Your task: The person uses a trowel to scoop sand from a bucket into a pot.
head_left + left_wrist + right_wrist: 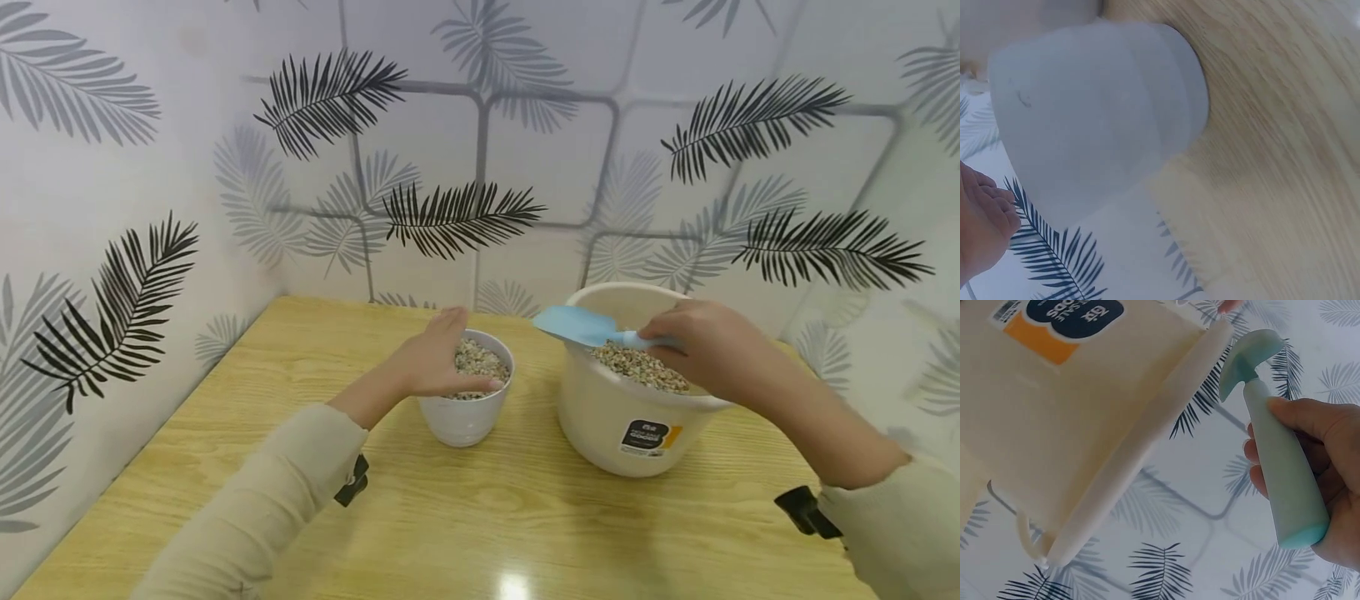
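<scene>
My right hand (pixel 705 342) grips a light blue hand trowel (pixel 576 326) by its handle, the fingers curled round it in the right wrist view. The trowel's blade points left over the near left rim of a cream bucket (pixel 607 425) that holds gravel (pixel 637 367). Left of the bucket stands a small white pot (pixel 461 421) filled near its rim with similar gravel (pixel 478 360). My left hand (pixel 435 358) is at the pot's left side, thumb and fingers spread apart at its rim. In the left wrist view, the pot's outer wall (pixel 1085 119) shows with the fingers beside it.
The wood-grain table (pixel 465 533) carries both containers. Behind it and to the left rise walls (pixel 525 150) covered with a leaf pattern. A dark label (pixel 647 437) is on the bucket's front. The bucket has a thin handle at its rim in the right wrist view.
</scene>
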Demonstrator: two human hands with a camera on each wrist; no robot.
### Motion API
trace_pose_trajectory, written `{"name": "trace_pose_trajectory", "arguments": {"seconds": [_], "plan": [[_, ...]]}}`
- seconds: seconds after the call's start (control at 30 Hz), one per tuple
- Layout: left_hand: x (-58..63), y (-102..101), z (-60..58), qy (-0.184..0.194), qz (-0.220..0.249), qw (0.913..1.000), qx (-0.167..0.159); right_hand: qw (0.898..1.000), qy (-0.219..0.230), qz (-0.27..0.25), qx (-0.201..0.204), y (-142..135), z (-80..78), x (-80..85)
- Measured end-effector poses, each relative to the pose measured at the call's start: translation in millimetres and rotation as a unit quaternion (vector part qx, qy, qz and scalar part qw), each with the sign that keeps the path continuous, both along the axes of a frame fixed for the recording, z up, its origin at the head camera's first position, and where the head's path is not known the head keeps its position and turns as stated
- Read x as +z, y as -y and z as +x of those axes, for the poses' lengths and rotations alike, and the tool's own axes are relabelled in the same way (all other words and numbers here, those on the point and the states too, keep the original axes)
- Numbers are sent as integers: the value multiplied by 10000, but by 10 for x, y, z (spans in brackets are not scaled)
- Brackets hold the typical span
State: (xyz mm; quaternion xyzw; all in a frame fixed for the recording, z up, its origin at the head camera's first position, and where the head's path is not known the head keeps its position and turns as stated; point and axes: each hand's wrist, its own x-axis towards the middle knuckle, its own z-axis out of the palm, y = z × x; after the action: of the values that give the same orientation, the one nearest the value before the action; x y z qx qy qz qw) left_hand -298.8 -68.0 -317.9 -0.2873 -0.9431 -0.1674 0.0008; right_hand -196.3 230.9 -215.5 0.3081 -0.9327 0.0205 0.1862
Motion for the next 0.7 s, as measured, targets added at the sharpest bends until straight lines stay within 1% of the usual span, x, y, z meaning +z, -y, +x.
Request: {"name": "trace_pose_trajectory", "arguments": {"seconds": [0.13,0.23,0.3,0.5,0.7], "plan": [[53,-145,18,-79,-21,9999,-114,9996,-164,-11,-210,-129,43,-35],[97,-254,31,-136,-108,9996,-226,9988,-171,-44,-460,-220,78,-57],[121,-324,43,-109,-82,9994,-314,9982,-100,-74,-579,-272,92,-74],[140,-519,72,61,46,9989,-457,9977,-63,-162,-652,-370,96,-138],[150,-702,97,-51,161,9986,-501,9968,9,-162,-778,-396,52,-212]]}}
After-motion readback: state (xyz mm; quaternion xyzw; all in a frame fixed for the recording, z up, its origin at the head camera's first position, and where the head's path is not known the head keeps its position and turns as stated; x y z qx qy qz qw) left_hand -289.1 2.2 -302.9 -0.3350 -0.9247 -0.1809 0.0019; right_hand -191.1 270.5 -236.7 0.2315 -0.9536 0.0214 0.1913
